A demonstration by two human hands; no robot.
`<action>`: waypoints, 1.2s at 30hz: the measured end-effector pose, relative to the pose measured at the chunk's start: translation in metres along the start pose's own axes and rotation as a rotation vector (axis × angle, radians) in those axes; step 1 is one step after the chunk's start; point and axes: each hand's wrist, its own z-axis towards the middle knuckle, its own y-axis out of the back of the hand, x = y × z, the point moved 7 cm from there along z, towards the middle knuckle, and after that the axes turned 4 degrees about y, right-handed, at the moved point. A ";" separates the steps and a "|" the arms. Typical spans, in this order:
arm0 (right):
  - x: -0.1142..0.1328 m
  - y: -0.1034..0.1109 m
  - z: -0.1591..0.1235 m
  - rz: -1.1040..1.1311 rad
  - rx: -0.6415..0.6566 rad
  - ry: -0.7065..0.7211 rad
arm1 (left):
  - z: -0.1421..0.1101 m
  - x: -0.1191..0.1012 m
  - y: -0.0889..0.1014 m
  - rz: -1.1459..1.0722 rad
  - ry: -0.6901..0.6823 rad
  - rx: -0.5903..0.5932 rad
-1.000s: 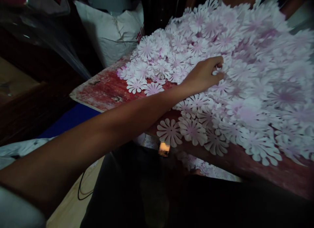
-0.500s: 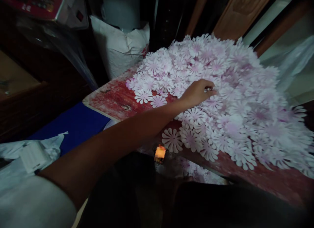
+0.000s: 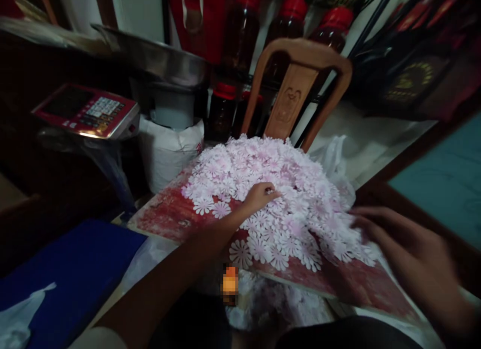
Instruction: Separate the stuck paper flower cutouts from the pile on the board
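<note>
A heap of pale pink-and-white paper flowers (image 3: 278, 193) covers a worn red-painted board (image 3: 169, 218). My left hand (image 3: 259, 198) rests on the heap's near side, its fingertips pinched on a small piece of a paper flower. At the heap's right edge, my right hand (image 3: 406, 243) is blurred, with fingers spread and touching the flowers. Its palm holds nothing that I can see. Several loose flowers (image 3: 240, 253) lie along the board's near edge, just below my left wrist.
Behind the board stand a white sack (image 3: 169, 156), a steel basin (image 3: 161, 63), a red digital scale (image 3: 88, 111), a wooden chair back (image 3: 296, 83) and red-capped bottles (image 3: 289, 33). A blue sheet (image 3: 63, 274) lies at lower left. More flowers (image 3: 270, 304) lie below the board.
The view has swung back and up, showing more of the room. My right hand has come into view at the heap's right edge. My left hand remains at the heap.
</note>
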 end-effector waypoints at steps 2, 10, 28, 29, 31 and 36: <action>-0.001 -0.042 0.029 0.107 0.142 -0.031 | -0.001 -0.004 -0.002 -0.006 -0.017 0.030; -0.030 -0.160 0.050 -0.115 0.391 0.110 | -0.008 -0.020 -0.015 -0.074 -0.108 0.157; -0.031 -0.125 0.059 -0.234 0.155 0.009 | -0.036 -0.079 -0.030 0.011 -0.100 0.279; -0.032 -0.119 0.061 -0.190 0.107 0.002 | -0.039 -0.082 -0.033 -0.039 -0.067 0.360; -0.038 -0.108 0.063 -0.128 0.016 -0.044 | -0.048 -0.089 -0.038 -0.125 -0.022 0.524; -0.054 -0.095 0.054 -0.050 -0.025 -0.185 | -0.075 -0.095 -0.057 -0.127 0.049 0.916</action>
